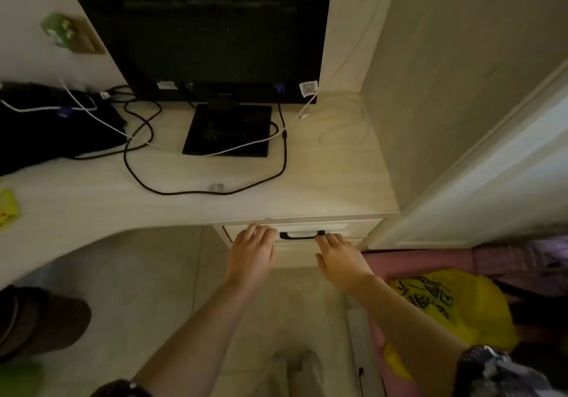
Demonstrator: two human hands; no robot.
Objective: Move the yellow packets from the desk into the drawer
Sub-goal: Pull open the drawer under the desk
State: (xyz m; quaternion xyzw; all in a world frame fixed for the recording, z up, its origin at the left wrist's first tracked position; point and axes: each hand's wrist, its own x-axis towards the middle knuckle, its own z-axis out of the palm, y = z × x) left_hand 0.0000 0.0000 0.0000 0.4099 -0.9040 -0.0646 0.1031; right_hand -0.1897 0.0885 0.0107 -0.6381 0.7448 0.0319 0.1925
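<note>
The drawer (347, 227) sits shut under the desk's right end, with a black handle (299, 236) on its front. My left hand (253, 252) lies flat with straight fingers against the drawer front, just left of the handle. My right hand (338, 258) reaches the handle's right end with its fingertips; its fingers look straight. A yellow packet (6, 209) lies on the pale desk (92, 199) at the far left edge of the view, partly cut off.
A black monitor (215, 33) on its stand (229, 130) occupies the desk's back, with black and white cables (203, 192) looping across the top. A dark bag (46, 126) lies back left. A wardrobe wall (445, 89) stands right; a yellow plastic bag (455, 310) lies lower right.
</note>
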